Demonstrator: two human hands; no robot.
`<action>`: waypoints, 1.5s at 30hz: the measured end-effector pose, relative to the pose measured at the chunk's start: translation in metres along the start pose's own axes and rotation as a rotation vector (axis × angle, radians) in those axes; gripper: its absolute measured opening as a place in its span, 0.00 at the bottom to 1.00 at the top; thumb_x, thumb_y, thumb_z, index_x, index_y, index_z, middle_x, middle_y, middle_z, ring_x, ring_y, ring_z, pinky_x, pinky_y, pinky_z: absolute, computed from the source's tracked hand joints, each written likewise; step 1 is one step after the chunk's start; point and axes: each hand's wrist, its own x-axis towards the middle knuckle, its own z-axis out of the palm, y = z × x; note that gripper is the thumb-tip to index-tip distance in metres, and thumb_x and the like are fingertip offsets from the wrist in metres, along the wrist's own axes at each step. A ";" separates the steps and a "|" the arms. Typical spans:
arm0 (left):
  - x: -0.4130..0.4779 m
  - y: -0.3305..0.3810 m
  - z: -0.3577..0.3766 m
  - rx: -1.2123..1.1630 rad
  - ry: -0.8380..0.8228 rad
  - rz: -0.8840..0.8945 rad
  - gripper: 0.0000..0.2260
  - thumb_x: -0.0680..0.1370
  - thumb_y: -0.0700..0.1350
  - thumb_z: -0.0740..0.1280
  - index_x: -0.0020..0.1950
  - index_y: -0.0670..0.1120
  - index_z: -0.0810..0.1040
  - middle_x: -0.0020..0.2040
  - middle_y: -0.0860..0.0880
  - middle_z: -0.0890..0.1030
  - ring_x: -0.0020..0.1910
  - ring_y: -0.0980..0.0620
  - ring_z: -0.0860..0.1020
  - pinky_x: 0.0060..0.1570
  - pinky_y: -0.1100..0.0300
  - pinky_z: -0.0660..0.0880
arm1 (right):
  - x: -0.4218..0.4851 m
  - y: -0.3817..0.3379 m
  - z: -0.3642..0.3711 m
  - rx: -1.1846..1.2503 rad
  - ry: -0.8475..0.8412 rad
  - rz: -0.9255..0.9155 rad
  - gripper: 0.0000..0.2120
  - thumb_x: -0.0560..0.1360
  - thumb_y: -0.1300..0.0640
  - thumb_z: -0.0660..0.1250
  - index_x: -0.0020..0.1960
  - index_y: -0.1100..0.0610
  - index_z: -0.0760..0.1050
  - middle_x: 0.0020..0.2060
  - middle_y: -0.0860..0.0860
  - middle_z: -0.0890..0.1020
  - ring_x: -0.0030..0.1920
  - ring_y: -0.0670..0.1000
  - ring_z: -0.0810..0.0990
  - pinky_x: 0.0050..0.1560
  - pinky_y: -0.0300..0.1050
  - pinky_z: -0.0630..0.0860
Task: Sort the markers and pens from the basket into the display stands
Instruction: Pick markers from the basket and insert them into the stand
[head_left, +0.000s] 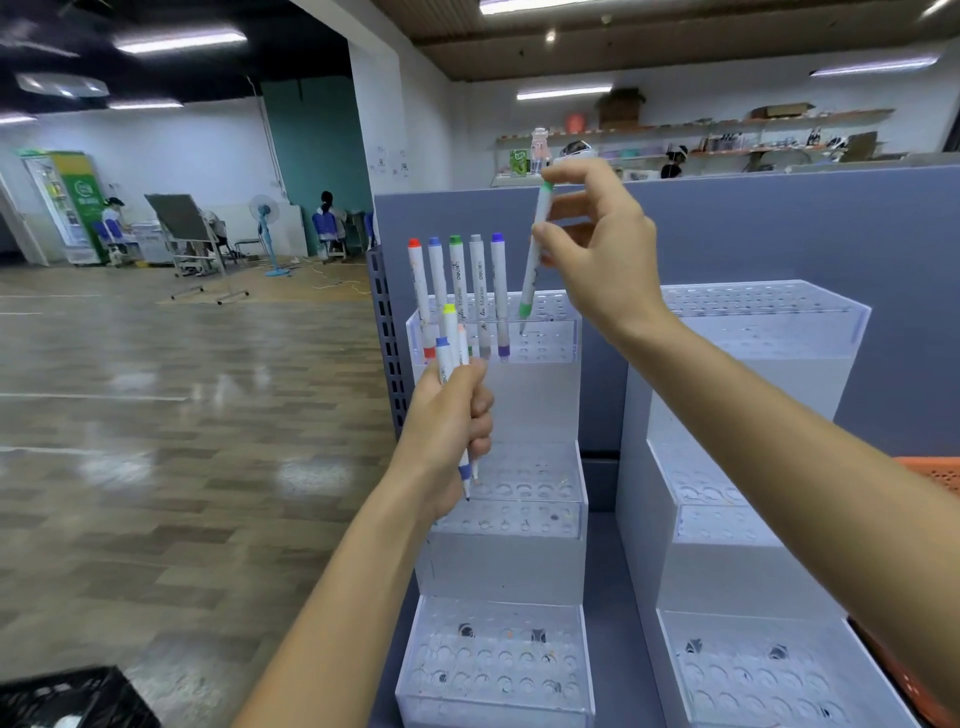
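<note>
Pinching a green marker (534, 254) in the right hand (597, 249), tip down at the top tier of the left display stand (519, 405), just right of five markers (478, 280) standing there. Clutching three markers (450, 332) in the curled left hand (447, 421), before that tier's front edge.

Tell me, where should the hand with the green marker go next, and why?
Probably straight down: the right hand pinches the green marker with its tip just over the top tier of the left stand, beside the purple marker that ends a row of five. The hole below looks free.
</note>
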 end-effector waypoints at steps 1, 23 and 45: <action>0.000 0.000 0.000 -0.014 -0.011 -0.002 0.05 0.81 0.42 0.58 0.46 0.49 0.67 0.29 0.52 0.64 0.23 0.58 0.58 0.21 0.66 0.57 | 0.001 0.001 0.001 -0.022 -0.011 -0.005 0.14 0.73 0.62 0.68 0.58 0.52 0.73 0.42 0.48 0.81 0.44 0.48 0.82 0.48 0.52 0.81; 0.001 -0.008 0.007 -0.061 -0.101 0.009 0.10 0.82 0.50 0.56 0.49 0.44 0.71 0.29 0.51 0.67 0.22 0.57 0.60 0.21 0.66 0.58 | -0.012 0.009 -0.001 -0.208 -0.292 -0.023 0.17 0.74 0.64 0.68 0.61 0.53 0.71 0.44 0.48 0.78 0.40 0.47 0.80 0.48 0.43 0.79; 0.006 -0.016 0.002 0.143 -0.027 0.055 0.11 0.83 0.47 0.56 0.51 0.47 0.77 0.27 0.54 0.63 0.24 0.57 0.59 0.24 0.65 0.59 | 0.002 -0.004 -0.025 0.052 0.071 -0.016 0.12 0.74 0.63 0.67 0.55 0.54 0.69 0.38 0.48 0.81 0.39 0.48 0.83 0.44 0.51 0.82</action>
